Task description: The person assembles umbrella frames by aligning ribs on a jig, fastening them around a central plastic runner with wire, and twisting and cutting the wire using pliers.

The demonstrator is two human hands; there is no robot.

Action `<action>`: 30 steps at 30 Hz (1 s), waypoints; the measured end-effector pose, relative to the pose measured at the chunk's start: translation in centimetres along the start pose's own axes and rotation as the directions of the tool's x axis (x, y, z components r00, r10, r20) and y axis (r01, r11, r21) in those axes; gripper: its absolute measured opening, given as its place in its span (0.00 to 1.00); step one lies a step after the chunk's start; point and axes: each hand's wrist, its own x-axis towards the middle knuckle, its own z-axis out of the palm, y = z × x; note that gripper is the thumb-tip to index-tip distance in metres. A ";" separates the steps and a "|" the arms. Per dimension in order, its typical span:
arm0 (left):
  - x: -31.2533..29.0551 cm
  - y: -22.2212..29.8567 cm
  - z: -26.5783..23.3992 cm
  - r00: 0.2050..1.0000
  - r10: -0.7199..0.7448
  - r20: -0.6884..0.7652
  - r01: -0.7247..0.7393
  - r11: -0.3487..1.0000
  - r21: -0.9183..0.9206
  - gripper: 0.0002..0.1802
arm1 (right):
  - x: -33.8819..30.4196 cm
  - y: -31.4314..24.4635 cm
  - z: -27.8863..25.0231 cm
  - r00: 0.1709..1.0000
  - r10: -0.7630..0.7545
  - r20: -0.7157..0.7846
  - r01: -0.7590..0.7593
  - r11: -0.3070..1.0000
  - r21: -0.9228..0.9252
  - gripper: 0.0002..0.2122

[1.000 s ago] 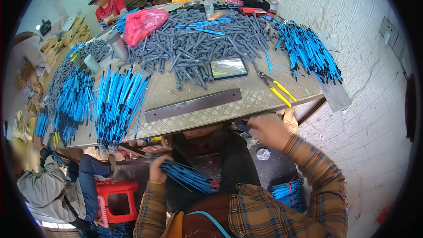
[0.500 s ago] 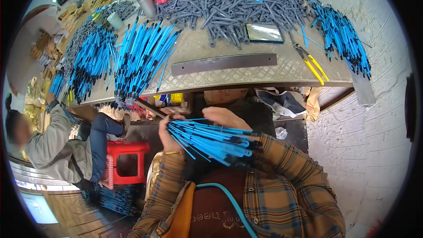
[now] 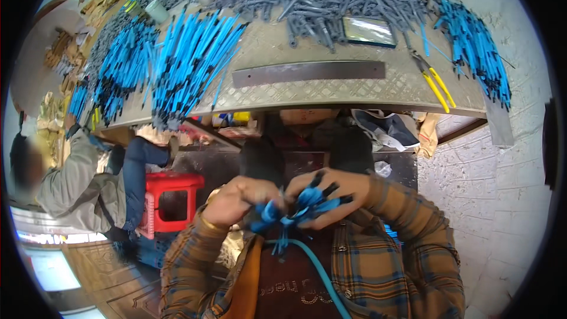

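Observation:
Just in front of my chest, I hold a bundle of thin blue rods with black ends (image 3: 315,199). The bundle's ends point toward me and fan out between my hands. My right hand (image 3: 349,188) wraps round it from the right side. From the left, my left hand (image 3: 239,199) closes on blue rods at the bundle's left side; its fingertips are smeared by motion. The far part of the bundle is hidden behind my hands.
The worktable (image 3: 283,95) bears a flat metal bar (image 3: 307,73), yellow-handled pliers (image 3: 433,85), a phone (image 3: 370,31), heaped grey plastic pieces (image 3: 260,0) and blue rod piles (image 3: 192,59). A person (image 3: 74,180) sits at the left by a red stool (image 3: 171,186).
The rod bundle has turned from lying sideways to pointing its ends at me, and has come lower. My right hand now wraps round it. The view has shifted slightly.

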 end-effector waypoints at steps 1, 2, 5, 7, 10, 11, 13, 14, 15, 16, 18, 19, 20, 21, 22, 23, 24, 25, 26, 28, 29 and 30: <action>0.4 0.6 -0.3 0.983 -0.085 0.162 0.067 0.992 0.111 0.12 | 0.4 0.1 0.3 0.999 0.031 0.042 -0.033 0.999 0.041 0.22; 0.4 1.1 -0.5 0.978 -0.081 0.190 0.061 0.992 0.108 0.12 | 0.8 -0.1 0.5 0.995 0.057 0.084 -0.064 0.995 0.083 0.24; -0.1 1.2 -1.6 0.920 -0.321 0.226 0.258 0.928 0.268 0.10 | 1.8 -1.0 0.7 0.922 0.343 0.180 -0.346 0.938 -0.011 0.37; -0.6 1.2 -2.3 0.929 -0.317 0.192 0.282 0.941 0.188 0.10 | 1.7 -0.7 0.6 0.937 0.331 0.114 -0.327 0.944 -0.055 0.40; -0.4 0.6 -3.0 0.949 -0.274 0.158 0.257 0.959 0.120 0.10 | 1.3 1.1 1.0 0.962 0.269 0.048 -0.262 0.957 -0.122 0.47; -0.6 0.2 -3.3 0.963 -0.233 0.137 0.219 0.970 0.104 0.10 | 0.9 1.8 1.4 0.962 0.271 0.030 -0.271 0.941 0.202 0.49; -0.7 -0.4 -3.9 0.977 -0.195 0.087 0.189 0.979 0.075 0.10 | -0.1 3.3 2.2 0.955 0.296 0.017 -0.204 0.617 0.760 0.53; 0.0 -0.3 -4.1 0.972 -0.165 0.168 0.153 0.985 0.083 0.10 | -0.6 3.9 2.7 0.957 0.286 0.047 -0.216 0.595 0.774 0.53; 0.5 -0.1 -4.3 0.959 -0.139 0.248 0.121 0.989 0.088 0.11 | -1.2 4.5 3.3 0.962 0.274 0.013 -0.187 0.619 0.763 0.50; 0.9 0.2 -4.3 0.961 -0.132 0.242 0.110 0.989 0.100 0.11 | -1.5 5.2 3.9 0.966 0.257 -0.014 -0.159 0.638 0.754 0.47; 1.3 0.3 -3.9 0.969 -0.139 0.203 0.121 0.988 0.098 0.12 | -1.5 5.4 4.9 0.957 0.287 -0.040 -0.181 0.699 0.691 0.45; 1.4 0.3 -3.8 0.973 -0.161 0.165 0.162 0.987 0.010 0.12 | -1.4 5.5 5.1 0.943 0.316 -0.106 -0.196 0.783 0.590 0.43; 1.3 0.2 -3.7 0.974 -0.183 0.132 0.194 0.978 -0.079 0.12 | -1.0 5.7 5.4 0.927 0.332 -0.176 -0.215 0.853 0.476 0.41; 1.6 0.3 -3.3 0.976 -0.188 0.115 0.198 0.977 -0.084 0.12 | -0.8 6.0 5.6 0.930 0.329 -0.163 -0.214 0.847 0.487 0.41; 1.9 0.5 -2.9 0.977 -0.174 0.123 0.184 0.980 -0.079 0.12 | -0.6 6.3 5.7 0.929 0.341 -0.143 -0.201 0.791 0.578 0.37; 2.1 0.8 -2.4 0.978 -0.159 0.134 0.170 0.983 -0.072 0.11 | -0.4 6.6 5.7 0.928 0.352 -0.124 -0.187 0.727 0.661 0.33; 2.2 0.8 -2.4 0.977 -0.144 0.155 0.156 0.985 -0.069 0.11 | -0.1 6.7 5.8 0.923 0.369 -0.109 -0.175 0.656 0.735 0.29; 2.2 0.8 -2.5 0.977 -0.145 0.155 0.158 0.985 -0.072 0.11 | 0.2 6.7 5.6 0.922 0.372 -0.108 -0.177 0.653 0.736 0.29; 2.2 0.7 -2.6 0.976 -0.139 0.171 0.150 0.987 -0.056 0.11 | 0.6 6.6 5.2 0.933 0.353 -0.070 -0.215 0.702 0.679 0.26; 2.4 0.7 -2.9 0.971 -0.126 0.206 0.133 0.991 -0.020 0.11 | 1.2 6.4 4.5 0.946 0.324 0.008 -0.275 0.790 0.547 0.20; 2.3 0.7 -2.9 0.970 -0.123 0.211 0.130 0.991 -0.016 0.11 | 1.3 6.5 4.5 0.946 0.323 0.002 -0.273 0.795 0.543 0.20; 2.1 0.6 -2.9 0.968 -0.137 0.210 0.140 0.990 0.004 0.11 | 1.2 6.8 4.7 0.954 0.295 0.046 -0.277 0.815 0.510 0.19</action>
